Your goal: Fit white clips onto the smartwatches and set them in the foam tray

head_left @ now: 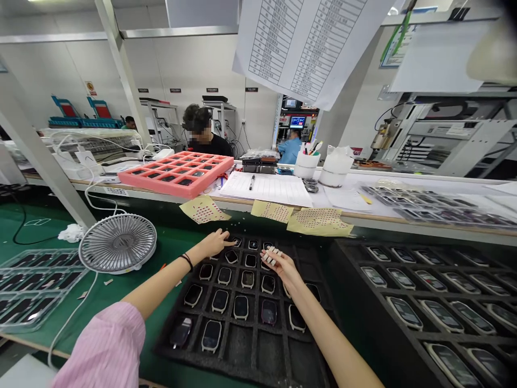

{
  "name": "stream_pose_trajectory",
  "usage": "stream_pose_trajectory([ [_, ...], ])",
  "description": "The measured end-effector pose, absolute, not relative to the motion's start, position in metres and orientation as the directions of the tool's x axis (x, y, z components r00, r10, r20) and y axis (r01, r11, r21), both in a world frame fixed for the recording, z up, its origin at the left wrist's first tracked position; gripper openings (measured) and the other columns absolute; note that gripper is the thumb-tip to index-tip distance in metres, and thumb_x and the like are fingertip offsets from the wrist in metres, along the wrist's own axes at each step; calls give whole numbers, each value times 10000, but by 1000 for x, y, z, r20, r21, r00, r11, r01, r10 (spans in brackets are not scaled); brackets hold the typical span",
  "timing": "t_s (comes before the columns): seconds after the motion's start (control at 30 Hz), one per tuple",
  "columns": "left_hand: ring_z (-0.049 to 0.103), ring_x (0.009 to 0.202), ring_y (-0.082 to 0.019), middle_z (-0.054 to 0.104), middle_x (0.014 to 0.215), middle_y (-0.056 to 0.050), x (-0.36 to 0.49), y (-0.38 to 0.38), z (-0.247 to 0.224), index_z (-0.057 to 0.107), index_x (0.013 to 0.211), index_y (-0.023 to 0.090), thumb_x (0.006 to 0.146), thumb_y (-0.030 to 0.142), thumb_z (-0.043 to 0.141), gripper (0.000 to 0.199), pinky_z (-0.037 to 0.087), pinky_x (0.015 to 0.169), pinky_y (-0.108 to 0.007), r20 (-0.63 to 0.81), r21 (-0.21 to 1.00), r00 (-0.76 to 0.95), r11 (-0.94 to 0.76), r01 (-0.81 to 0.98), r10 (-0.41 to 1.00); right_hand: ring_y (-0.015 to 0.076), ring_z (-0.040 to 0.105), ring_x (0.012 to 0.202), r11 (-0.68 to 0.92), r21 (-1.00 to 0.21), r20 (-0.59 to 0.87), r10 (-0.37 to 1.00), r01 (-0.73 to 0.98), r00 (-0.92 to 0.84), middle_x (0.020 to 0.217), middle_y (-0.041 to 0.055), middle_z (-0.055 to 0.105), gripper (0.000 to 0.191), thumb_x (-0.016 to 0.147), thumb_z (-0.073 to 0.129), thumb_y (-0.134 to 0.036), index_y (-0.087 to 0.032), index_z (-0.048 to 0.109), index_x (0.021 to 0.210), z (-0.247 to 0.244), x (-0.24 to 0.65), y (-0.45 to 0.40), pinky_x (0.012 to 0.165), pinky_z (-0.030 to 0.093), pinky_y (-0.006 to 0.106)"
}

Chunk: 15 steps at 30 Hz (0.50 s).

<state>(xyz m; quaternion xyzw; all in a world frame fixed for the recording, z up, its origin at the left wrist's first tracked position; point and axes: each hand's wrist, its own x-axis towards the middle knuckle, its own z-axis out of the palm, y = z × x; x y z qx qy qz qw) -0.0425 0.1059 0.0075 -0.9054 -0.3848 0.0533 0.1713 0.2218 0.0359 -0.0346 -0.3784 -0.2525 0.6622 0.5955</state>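
**Left grip (pixel 214 243) lies open, right grip (pixel 283 268) bunches over black foam tray (pixel 252 345) of watch-shaped units (pixel 240 307)**

A worker leans over a green bench mat (pixel 145 345), left fingertips reaching a unit in the tray's top rows with the fingers extended and no clear hold. Just beside them, the right fingers are drawn together, their white wraps (pixel 270 256) catching the light; whether they pinch anything cannot be told from this angle. The wraps likely keep skin off the glass. Units sit one to a cell, faces up, apparently so the foam dividers stop them rubbing. A second foam tray (pixel 343 269) of larger units stands within reach to the right, and a clear plastic tray (pixel 42 288) lies to the left, beyond a tilted desk fan (pixel 117 243), probably placed to move air across the work. Yellow sheets (pixel 319 222) dotted with small pieces overhang the edge of the far counter (pixel 404 226), close at hand. Across it, a pink tray (pixel 175 173) and a paper form (pixel 262 188) with a pen sit before a co-worker in black (pixel 205 143).
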Motion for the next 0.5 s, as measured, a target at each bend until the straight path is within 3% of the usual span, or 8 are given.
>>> stream_pose_trajectory([
  [0.17, 463, 907, -243, 502, 1137, -123, -38, 109, 19, 433, 1388, 320, 898, 124, 384, 530, 414, 774, -344, 75, -357, 673, -611, 707, 735, 254, 718, 829, -134, -772, -190, 981, -622, 24, 821, 98, 748, 291, 536, 851, -153, -137, 698, 782, -35, 233, 41, 804, 585, 378],
  [0.5, 491, 924, -248, 518, 1147, -121, 29, 124, -6, 478, 1354, 340, 890, 127, 402, 516, 431, 772, -334, 110, -326, 718, -658, 679, 687, 252, 720, 814, -51, -793, -161, 978, -606, 129, 792, 77, 748, 296, 541, 854, -190, -161, 689, 785, -41, 248, 54, 814, 587, 405],
])
